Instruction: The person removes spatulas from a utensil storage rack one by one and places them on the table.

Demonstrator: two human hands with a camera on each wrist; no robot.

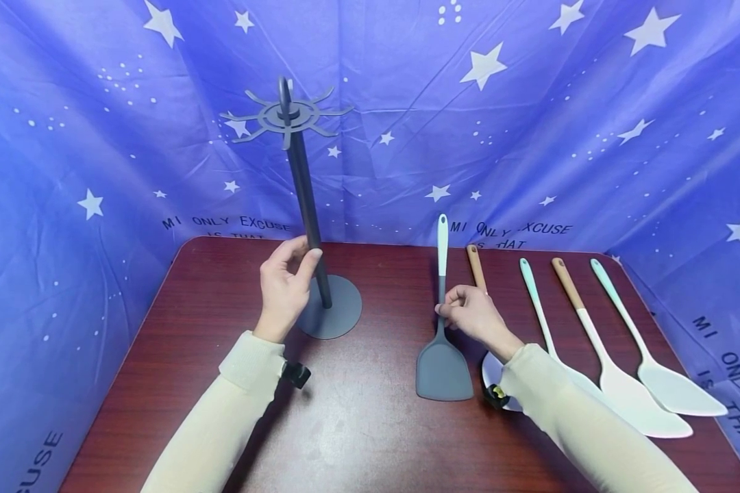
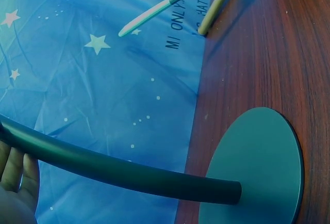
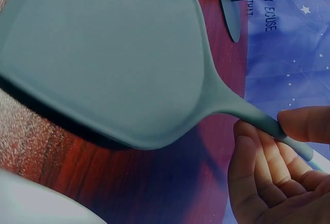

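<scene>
My left hand holds the pole of a dark grey utensil stand, thumb in front and fingers behind. The stand has a ring of hooks at its top and a round base on the table. My right hand pinches the neck of a grey turner with a pale mint handle end. In the right wrist view, the thumb and fingers grip that neck just below the wide blade. The turner is upright in the head view, handle pointing away, with its blade raised off the table.
Right of the turner lie several more utensils: a mint-handled one, a wooden-handled white turner and a mint-handled turner. A wooden handle shows behind my right hand. A blue star-printed cloth surrounds the dark red table.
</scene>
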